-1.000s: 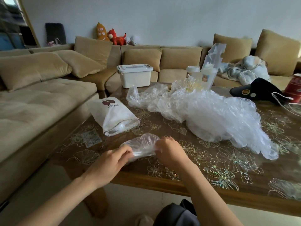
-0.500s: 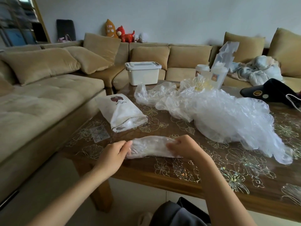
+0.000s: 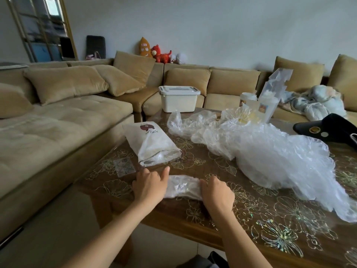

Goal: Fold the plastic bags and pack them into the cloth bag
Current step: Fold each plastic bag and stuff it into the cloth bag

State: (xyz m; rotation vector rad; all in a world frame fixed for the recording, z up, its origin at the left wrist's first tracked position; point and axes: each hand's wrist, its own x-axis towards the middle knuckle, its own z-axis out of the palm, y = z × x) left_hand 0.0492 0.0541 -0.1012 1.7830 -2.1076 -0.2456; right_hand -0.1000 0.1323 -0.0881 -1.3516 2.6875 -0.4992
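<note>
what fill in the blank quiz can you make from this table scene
The left hand and right hand hold the folded plastic bag by its two ____.
The cloth bag lies with its open mouth facing ____ the person.
The pile of plastic bags lies to the cloth bag's ____.
Missing: ends; toward; right.

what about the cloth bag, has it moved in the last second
No. The cloth bag lies with its mouth just right of the pale square on the table, as before; only the camera shifted.
</note>
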